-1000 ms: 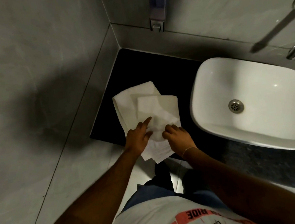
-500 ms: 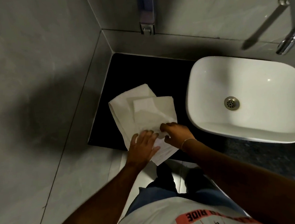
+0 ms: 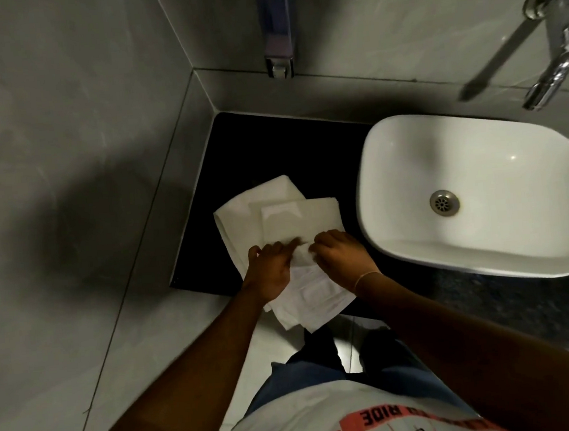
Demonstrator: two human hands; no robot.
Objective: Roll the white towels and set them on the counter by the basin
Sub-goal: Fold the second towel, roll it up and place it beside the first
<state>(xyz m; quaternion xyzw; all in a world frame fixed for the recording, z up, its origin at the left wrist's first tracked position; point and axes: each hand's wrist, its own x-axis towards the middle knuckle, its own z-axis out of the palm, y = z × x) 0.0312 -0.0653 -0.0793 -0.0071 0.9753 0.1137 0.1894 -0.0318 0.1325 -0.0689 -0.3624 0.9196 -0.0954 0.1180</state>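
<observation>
Getting worked on right beside the basin (image 3: 474, 195): a loose stack of white towels (image 3: 287, 222) is lying on the black surface (image 3: 270, 147), just to the left of the basin and not touching it. The stack is still flat, nothing is being shown as rolled yet, and its near end is hanging out past the front edge of the surface, over the pale floor (image 3: 170, 345).

The left hand (image 3: 269, 271) is being pressed down on the towels at the side farther from the basin, fingers curled loosely and spread over the cloth, more a flat hold than a real pinch. The right hand (image 3: 343, 255) is being kept on the side nearer the basin, its fingers bent in and bunched around a fold of the top towel, so it looks closed on the cloth. A thin bracelet (image 3: 366, 277) is being worn on that wrist. The two hands are nearly touching, with a small raised crease of towel sitting between them.

Behind the basin, a chrome tap (image 3: 551, 54) is sticking out of the grey tiled wall, and a soap dispenser (image 3: 275, 27) is mounted on the wall farther left of it, above the back of the surface.
</observation>
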